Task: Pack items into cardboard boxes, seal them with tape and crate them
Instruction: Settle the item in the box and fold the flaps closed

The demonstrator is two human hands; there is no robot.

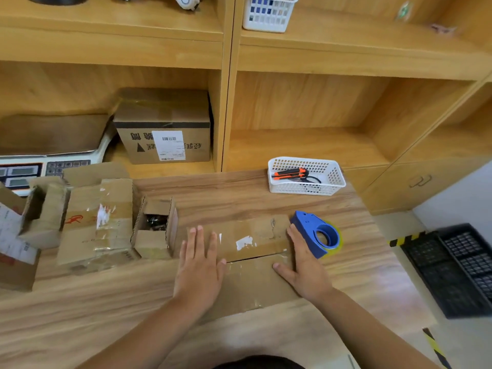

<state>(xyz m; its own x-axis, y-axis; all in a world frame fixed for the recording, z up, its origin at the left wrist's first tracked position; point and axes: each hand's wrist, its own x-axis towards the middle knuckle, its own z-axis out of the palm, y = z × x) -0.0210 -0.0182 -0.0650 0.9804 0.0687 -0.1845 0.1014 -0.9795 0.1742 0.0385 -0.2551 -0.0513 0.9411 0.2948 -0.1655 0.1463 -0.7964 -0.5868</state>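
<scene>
At the left of the pale wood-grain desk (80,302) stands a small open corrugated cardboard box (155,227) with dark items inside, beside other worn cartons. Just right of it, at the middle of the desk, lies the flat brown cardboard box with old tape scraps (250,243), its top flaps folded shut but with a dark seam showing between them. It looks light and fairly stiff along its edges. The flaps will likely give or spring up if let go, and the glossy tape patches may be slick, so the two short ends or the edges are the safer places to hold. The left hand (198,265) lies released and flat, fingers straight and slightly spread, pressing the box's left part down. The right hand (303,265) is also unclenched: its fingers run straight along the box's right end and the thumb reaches onto the near flap. It grasps nothing. Just beside its fingertips sits the blue plastic tape dispenser with a yellowish roll (316,234), which is probably needed next for the seam. On the floor to the far right is a black slotted plastic crate (458,267).
</scene>
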